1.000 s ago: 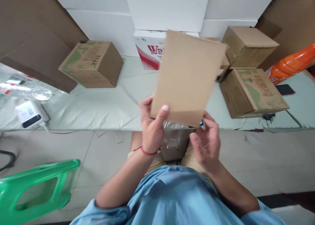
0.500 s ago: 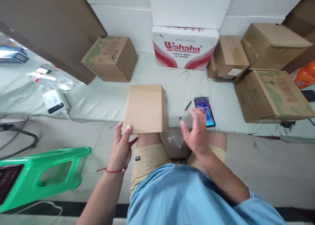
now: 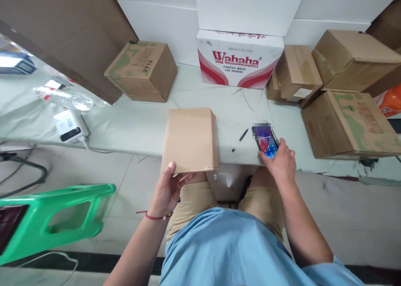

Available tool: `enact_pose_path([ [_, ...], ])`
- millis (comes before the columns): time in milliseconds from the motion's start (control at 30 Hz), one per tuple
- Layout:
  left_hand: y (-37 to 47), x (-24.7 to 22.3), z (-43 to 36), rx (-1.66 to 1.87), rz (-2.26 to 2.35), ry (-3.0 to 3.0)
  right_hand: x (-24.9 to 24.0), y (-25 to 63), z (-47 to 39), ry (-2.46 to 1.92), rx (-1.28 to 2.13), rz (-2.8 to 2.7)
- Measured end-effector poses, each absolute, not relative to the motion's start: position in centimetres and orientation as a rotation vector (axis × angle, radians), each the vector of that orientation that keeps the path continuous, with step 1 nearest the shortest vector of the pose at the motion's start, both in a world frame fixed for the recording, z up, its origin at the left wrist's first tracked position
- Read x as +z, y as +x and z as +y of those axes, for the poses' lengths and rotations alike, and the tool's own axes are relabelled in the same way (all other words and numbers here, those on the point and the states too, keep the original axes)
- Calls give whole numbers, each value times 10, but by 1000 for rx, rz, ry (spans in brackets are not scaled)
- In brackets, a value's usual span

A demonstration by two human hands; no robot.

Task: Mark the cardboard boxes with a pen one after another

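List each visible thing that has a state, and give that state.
Plain box: shut on its visible faces
Left hand: gripping the box's near left corner
Phone: screen lit
Right hand: at the phone's near end
Pen-like stick: lying on the cloth
Clear bottle: lying on its side
White device: display dark, cable attached
Wahaha carton: standing upright

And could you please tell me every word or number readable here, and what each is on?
"Wahaha ®": white-and-red carton.
"PURIFIED WATER FOR DRINKING": same carton, beneath.
"2422", probably, handwritten: left green-patterned box.
Too small or blurred to read: the carton's grey line and red top characters, other print on the left box, print on the right green-patterned box, the white label, the phone screen.
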State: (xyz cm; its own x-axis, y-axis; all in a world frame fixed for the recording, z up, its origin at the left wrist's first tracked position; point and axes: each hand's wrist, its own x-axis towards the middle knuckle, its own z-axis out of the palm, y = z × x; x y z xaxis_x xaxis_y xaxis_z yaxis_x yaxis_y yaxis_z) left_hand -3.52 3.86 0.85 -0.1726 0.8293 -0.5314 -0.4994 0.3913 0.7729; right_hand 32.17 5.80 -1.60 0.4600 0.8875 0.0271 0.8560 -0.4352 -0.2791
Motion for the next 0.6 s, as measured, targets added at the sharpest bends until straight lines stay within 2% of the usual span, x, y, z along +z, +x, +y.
enact_pose_path([
  [267,-15,8,25,1130,1217,401,-13,378,55,-2649,51,-1290],
  [400,-10,6,23,1081,1225,456,-11,370,65,-2413,-89,-1403],
  [500,-9,7,19,1066,1251,544,-7,332,84,-2211,177,-1641],
  [600,-11,13,10,1121,1419,833,-3,285,109,-2331,391,-1767],
])
